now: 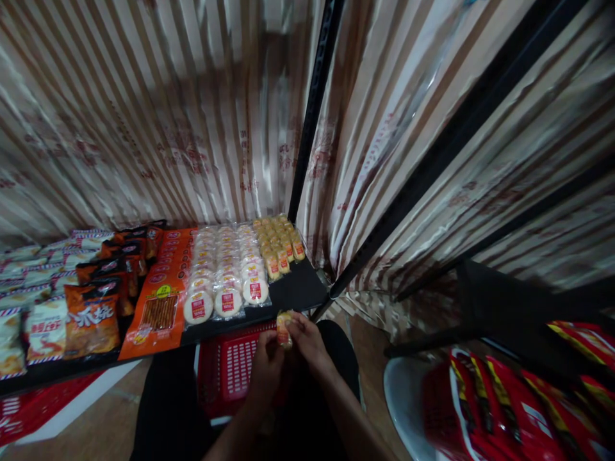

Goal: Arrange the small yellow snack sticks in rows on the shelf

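Note:
A small yellow wrapped snack (284, 330) with an orange label is held upright between my hands, just in front of the shelf edge. My right hand (309, 342) pinches its upper right side. The fingers of my left hand (267, 360) are closed at its lower left; their tips are partly hidden. Similar yellow wrapped snacks (279, 246) stand in rows at the right end of the black shelf (302, 286). Left of them are rows of round white rice crackers (227, 301) in clear wrappers with red labels.
Farther left lie a flat orange snack bag (161, 288), orange-and-black bags (93, 317) and white striped packets (47, 330). A red plastic basket (237, 365) sits below the shelf edge. Black metal posts (398, 198) stand before striped curtains (192, 115). Red packets (509, 397) fill a container at lower right.

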`<move>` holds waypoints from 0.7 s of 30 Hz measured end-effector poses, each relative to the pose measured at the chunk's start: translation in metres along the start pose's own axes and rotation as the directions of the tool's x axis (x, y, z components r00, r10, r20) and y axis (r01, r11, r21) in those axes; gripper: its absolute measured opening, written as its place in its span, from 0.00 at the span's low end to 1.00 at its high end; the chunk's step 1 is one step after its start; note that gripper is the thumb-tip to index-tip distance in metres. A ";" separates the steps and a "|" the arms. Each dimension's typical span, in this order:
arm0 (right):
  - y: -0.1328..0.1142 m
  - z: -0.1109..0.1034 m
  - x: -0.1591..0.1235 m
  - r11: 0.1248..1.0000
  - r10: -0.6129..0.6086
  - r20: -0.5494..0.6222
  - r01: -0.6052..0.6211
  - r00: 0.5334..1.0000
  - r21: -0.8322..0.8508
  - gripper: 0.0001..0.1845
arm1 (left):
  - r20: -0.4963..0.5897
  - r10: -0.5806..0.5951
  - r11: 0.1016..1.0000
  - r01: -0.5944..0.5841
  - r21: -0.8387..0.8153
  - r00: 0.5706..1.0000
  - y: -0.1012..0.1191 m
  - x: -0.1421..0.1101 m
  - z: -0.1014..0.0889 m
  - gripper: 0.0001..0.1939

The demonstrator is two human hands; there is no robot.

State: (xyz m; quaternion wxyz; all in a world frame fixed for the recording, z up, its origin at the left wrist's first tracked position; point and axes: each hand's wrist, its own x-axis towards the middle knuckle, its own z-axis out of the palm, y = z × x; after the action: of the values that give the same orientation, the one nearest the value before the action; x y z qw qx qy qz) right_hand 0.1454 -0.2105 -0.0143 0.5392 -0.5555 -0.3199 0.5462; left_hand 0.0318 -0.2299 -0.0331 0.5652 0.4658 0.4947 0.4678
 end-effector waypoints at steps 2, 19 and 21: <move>-0.001 0.000 0.002 1.000 -0.005 0.001 0.005 1.000 -0.026 0.20 | 0.010 0.010 1.000 -0.010 0.011 1.000 0.001 -0.001 0.001 0.13; -0.008 -0.006 0.016 0.999 0.022 -0.031 -0.021 0.999 0.040 0.18 | -0.008 -0.064 0.979 0.065 0.193 0.998 0.020 0.012 0.010 0.09; -0.013 -0.007 0.018 0.999 0.012 -0.030 -0.010 0.999 0.049 0.18 | -0.006 -0.074 0.986 0.074 0.147 0.997 0.018 0.015 0.012 0.09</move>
State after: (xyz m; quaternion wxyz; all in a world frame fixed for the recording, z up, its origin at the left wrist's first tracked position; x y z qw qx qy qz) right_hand 0.1588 -0.1929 -0.0083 0.5545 -0.5521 -0.2950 0.5483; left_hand 0.0439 -0.2140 -0.0158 0.5465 0.4873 0.5448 0.4087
